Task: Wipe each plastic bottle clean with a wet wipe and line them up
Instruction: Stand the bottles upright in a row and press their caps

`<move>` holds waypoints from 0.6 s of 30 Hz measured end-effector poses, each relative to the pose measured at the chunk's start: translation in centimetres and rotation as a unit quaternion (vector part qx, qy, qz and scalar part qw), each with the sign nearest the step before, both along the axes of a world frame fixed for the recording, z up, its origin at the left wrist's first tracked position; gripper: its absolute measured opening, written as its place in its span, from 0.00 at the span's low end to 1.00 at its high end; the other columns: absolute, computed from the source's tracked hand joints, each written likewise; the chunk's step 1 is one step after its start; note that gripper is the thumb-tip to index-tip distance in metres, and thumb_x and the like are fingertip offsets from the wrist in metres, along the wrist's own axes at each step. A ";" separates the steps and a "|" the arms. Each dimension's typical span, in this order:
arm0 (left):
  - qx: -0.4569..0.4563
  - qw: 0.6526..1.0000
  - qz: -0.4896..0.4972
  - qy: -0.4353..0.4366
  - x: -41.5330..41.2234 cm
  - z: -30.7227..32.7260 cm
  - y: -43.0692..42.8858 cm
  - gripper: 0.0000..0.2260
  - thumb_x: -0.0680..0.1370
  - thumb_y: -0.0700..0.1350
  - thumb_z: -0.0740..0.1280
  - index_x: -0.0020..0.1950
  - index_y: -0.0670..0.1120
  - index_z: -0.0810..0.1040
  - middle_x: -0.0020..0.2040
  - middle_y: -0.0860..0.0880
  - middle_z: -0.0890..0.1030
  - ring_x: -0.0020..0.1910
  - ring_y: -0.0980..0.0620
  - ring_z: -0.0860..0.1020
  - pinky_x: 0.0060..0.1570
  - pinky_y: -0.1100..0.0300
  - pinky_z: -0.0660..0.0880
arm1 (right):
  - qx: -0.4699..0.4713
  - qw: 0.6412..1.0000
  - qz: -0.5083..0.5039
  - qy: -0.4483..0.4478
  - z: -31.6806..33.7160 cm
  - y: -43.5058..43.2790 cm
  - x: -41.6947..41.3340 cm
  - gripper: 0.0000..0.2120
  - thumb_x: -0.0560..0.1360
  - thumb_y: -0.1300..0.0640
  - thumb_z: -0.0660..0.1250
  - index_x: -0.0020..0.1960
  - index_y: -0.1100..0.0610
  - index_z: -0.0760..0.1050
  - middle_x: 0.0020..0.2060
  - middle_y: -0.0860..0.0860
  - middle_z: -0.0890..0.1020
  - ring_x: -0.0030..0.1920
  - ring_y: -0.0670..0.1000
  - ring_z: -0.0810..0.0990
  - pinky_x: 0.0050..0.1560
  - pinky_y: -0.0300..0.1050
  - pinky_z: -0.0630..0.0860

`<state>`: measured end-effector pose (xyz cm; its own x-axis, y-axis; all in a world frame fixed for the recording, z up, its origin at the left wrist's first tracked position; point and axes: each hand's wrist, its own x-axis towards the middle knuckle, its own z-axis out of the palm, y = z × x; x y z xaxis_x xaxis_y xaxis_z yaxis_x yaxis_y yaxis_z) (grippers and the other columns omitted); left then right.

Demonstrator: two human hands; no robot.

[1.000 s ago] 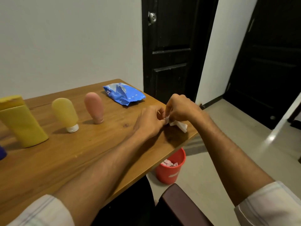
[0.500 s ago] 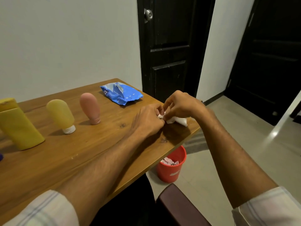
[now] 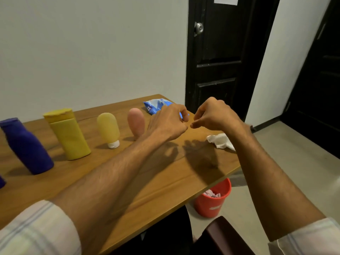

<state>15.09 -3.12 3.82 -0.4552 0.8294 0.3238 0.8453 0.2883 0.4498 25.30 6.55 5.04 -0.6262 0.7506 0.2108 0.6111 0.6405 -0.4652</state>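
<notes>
Bottles stand in a row along the wooden table point(image 3: 165, 183): a dark blue bottle point(image 3: 27, 146), a large yellow bottle point(image 3: 69, 137), a small yellow tube on a white cap point(image 3: 108, 127) and a pink tube point(image 3: 136, 122). A crumpled white wipe point(image 3: 219, 140) lies by the table's right edge. My left hand point(image 3: 167, 122) and my right hand point(image 3: 213, 115) hover above the table, fingertips close together, fingers curled, with nothing visible in them. The blue wet-wipe pack point(image 3: 154, 106) lies partly hidden behind my left hand.
A sliver of another dark blue object point(image 3: 1, 181) shows at the left edge. A red bin point(image 3: 211, 205) with used wipes stands on the floor under the table's corner. A dark chair back point(image 3: 226, 236) is below. Black doors stand behind.
Both hands let go of the white wipe and rose off the table; the wipe now lies alone by the right edge. The view shifted left, bringing the dark blue bottle into sight.
</notes>
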 end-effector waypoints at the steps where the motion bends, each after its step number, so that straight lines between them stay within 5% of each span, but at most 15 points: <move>1: 0.003 1.000 0.004 0.009 -0.2 0.4 -0.4 0.07 0.74 0.42 0.69 0.47 0.53 0.77 0.49 0.50 0.83 0.47 0.50 0.79 0.41 0.58 0.73 | 0.000 1.000 0.015 0.007 0.1 -0.3 -0.6 0.13 0.67 0.51 0.76 0.47 0.56 0.81 0.41 0.52 0.82 0.41 0.49 0.81 0.47 0.51 0.81; 5: 0.026 0.998 0.034 0.052 -2.2 3.1 -2.5 0.06 0.72 0.42 0.70 0.45 0.53 0.80 0.46 0.52 0.82 0.45 0.51 0.78 0.35 0.60 0.67 | -0.022 0.994 0.099 0.034 1.1 -2.1 -3.6 0.10 0.67 0.52 0.77 0.45 0.55 0.82 0.39 0.51 0.82 0.38 0.47 0.82 0.42 0.45 0.80; 8: 0.030 0.994 0.055 0.089 -4.4 5.0 -3.9 0.06 0.71 0.44 0.71 0.46 0.52 0.82 0.46 0.52 0.82 0.46 0.50 0.78 0.44 0.58 0.69 | -0.045 0.986 0.152 0.050 1.8 -3.3 -5.9 0.08 0.68 0.55 0.76 0.45 0.54 0.80 0.40 0.52 0.83 0.37 0.47 0.83 0.35 0.38 0.78; 12: -0.012 0.989 0.092 0.118 -8.2 6.3 -5.2 0.07 0.73 0.49 0.72 0.50 0.53 0.80 0.48 0.52 0.81 0.51 0.50 0.78 0.59 0.52 0.67 | -0.042 0.978 0.200 0.040 2.4 -3.8 -9.1 0.17 0.68 0.54 0.76 0.54 0.55 0.79 0.45 0.51 0.81 0.41 0.50 0.82 0.39 0.43 0.81; 14: -0.085 0.982 0.108 0.127 -9.9 6.3 -5.5 0.11 0.72 0.52 0.73 0.54 0.55 0.80 0.48 0.53 0.79 0.53 0.50 0.76 0.58 0.49 0.62 | -0.032 0.973 0.228 0.022 2.7 -3.7 -10.5 0.19 0.67 0.54 0.77 0.56 0.55 0.80 0.47 0.50 0.82 0.43 0.47 0.80 0.40 0.39 0.77; 18: -0.178 0.966 0.123 0.141 -12.2 5.8 -5.6 0.19 0.72 0.56 0.74 0.60 0.53 0.78 0.51 0.53 0.80 0.53 0.51 0.76 0.55 0.49 0.59 | -0.018 0.970 0.240 -0.035 3.2 -3.3 -12.8 0.21 0.66 0.53 0.78 0.57 0.53 0.79 0.49 0.49 0.83 0.48 0.49 0.81 0.53 0.48 0.78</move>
